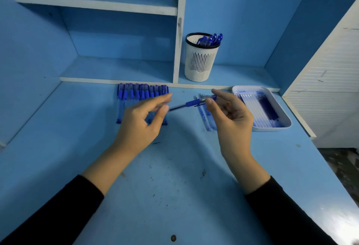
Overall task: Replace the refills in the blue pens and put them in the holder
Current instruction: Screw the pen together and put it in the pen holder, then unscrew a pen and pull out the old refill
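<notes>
My right hand (231,116) pinches a blue pen (191,103) between thumb and forefinger, its tip pointing left toward my left hand (143,120). The left hand hovers open just left of the pen's tip, thumb and fingers relaxed; whether it touches the tip I cannot tell. A row of several capped blue pens (142,93) lies behind the left hand on the desk. A few loose refills (204,116) lie under the right hand. A white slotted holder (200,62) with several blue pens in it stands on the low shelf at the back.
A white tray (285,126) with refills and blue parts sits at the right, against the shelf lip (87,79). A white vertical divider (177,50) stands left of the holder. A white cabinet (330,89) borders the blue desk (174,186) on the right.
</notes>
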The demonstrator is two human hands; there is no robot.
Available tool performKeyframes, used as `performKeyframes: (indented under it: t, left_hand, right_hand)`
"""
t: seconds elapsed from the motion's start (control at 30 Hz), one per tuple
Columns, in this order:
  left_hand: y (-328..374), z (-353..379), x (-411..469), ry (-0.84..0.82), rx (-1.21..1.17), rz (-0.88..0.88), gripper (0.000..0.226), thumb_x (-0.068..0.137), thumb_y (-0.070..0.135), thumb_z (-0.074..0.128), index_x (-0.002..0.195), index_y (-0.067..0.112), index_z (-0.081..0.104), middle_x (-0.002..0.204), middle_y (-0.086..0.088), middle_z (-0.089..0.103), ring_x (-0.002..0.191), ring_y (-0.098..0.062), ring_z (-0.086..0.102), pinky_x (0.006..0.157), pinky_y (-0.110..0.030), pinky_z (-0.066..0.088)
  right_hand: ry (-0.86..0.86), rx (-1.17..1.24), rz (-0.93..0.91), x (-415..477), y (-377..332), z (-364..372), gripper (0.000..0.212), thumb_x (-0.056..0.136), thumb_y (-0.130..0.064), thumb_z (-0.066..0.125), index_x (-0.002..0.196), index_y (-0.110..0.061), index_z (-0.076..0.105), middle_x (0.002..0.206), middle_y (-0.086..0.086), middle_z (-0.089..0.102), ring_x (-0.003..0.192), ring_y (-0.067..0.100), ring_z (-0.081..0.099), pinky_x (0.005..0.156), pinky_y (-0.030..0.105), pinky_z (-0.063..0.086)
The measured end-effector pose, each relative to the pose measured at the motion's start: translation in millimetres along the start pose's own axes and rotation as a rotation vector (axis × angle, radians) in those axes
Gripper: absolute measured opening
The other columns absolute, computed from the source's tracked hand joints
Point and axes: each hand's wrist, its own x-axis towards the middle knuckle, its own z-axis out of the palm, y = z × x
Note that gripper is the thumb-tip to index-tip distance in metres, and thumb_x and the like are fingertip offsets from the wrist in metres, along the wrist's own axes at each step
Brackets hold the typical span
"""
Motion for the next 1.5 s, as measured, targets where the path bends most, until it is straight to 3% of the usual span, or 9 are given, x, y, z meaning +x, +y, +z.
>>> performKeyframes:
  t: [0.1,0.17,0.37,0.5,0.7,0.87,1.1,1.37,1.5]
  left_hand:
    - [-11.0,1.3,10.2,-0.028,0.033,-0.078,0.031,0.097,0.016,0.057,0.126,0.013,0.065,0.117,0.005,0.069,0.107,0.004,0.063,0.096,-0.012,0.044]
    - [-21.7,3.6,21.4,-0.087,0.172,-0.121,0.032,0.098,0.017,0.057,0.129,0.013,0.063,0.126,0.002,0.066,0.116,-0.008,0.060,0.101,-0.013,0.039]
    - [-33.9,10.0,45.5,-0.340,0.526,-0.238,0.045,0.102,0.032,0.044,0.144,0.016,0.048,0.153,0.003,0.041,0.141,-0.014,0.034,0.110,-0.028,0.029]
    - [-37.7,12.1,47.3,-0.387,0.620,-0.270,0.048,0.102,0.036,0.041,0.147,0.018,0.044,0.156,0.004,0.035,0.143,-0.016,0.030,0.110,-0.032,0.032]
    - [-43.0,14.7,45.1,-0.404,0.560,-0.325,0.050,0.101,0.037,0.046,0.147,0.017,0.045,0.157,0.002,0.035,0.146,-0.018,0.028,0.114,-0.035,0.028]
    - [-40.9,13.7,45.4,-0.391,0.568,-0.308,0.049,0.101,0.037,0.047,0.146,0.018,0.046,0.156,0.003,0.037,0.145,-0.019,0.030,0.114,-0.034,0.028]
    - [-43.5,13.3,46.3,-0.416,0.571,-0.299,0.050,0.102,0.039,0.043,0.148,0.020,0.042,0.157,0.004,0.034,0.147,-0.019,0.026,0.116,-0.032,0.024]
    - [-41.3,7.3,48.9,-0.393,0.520,-0.313,0.045,0.102,0.037,0.043,0.145,0.023,0.047,0.154,0.008,0.039,0.143,-0.013,0.031,0.110,-0.033,0.034]
    - [-39.5,-3.7,45.4,-0.363,0.462,-0.320,0.044,0.101,0.035,0.045,0.144,0.025,0.049,0.153,0.010,0.040,0.142,-0.011,0.033,0.111,-0.032,0.032]
  right_hand:
    - [0.078,-0.033,-0.111,8.8,-11.0,-14.3,0.019,0.088,0.000,0.066,0.107,-0.004,0.066,0.082,-0.007,0.067,0.078,0.006,0.063,0.079,0.018,0.048]
    - [0.141,-0.055,-0.210,16.2,-20.7,-20.7,0.020,0.088,0.001,0.065,0.108,-0.001,0.063,0.082,-0.009,0.065,0.080,0.006,0.061,0.081,0.021,0.050]
    - [0.293,-0.145,-0.540,60.1,-62.8,-21.4,0.019,0.089,-0.004,0.067,0.104,-0.004,0.054,0.090,0.010,0.059,0.084,0.014,0.060,0.081,0.027,0.049]
    - [0.300,-0.247,-0.656,109.5,-77.0,-5.1,0.013,0.089,-0.004,0.064,0.097,-0.010,0.056,0.085,-0.007,0.059,0.078,0.002,0.057,0.075,0.023,0.048]
    - [0.158,-0.500,-0.657,165.0,-48.3,24.1,0.011,0.087,-0.001,0.060,0.098,-0.003,0.060,0.080,-0.006,0.061,0.070,0.002,0.060,0.073,0.019,0.050]
    - [-0.028,-0.698,-0.550,187.8,-17.9,34.5,0.012,0.087,-0.001,0.061,0.098,-0.005,0.061,0.087,0.009,0.065,0.078,0.022,0.062,0.073,0.032,0.053]
    - [-0.130,-0.912,-0.580,201.8,-3.9,32.8,0.008,0.087,-0.005,0.064,0.091,-0.001,0.069,0.087,0.010,0.067,0.076,0.020,0.058,0.071,0.037,0.053]
    - [-0.081,-0.841,-0.649,150.0,0.8,30.7,0.013,0.089,-0.007,0.061,0.097,-0.004,0.070,0.091,0.007,0.069,0.082,0.021,0.061,0.080,0.027,0.048]
    - [-0.169,-0.746,-0.451,95.1,17.3,32.9,0.012,0.088,-0.004,0.061,0.094,-0.007,0.070,0.089,0.003,0.069,0.075,0.011,0.059,0.071,0.011,0.044]
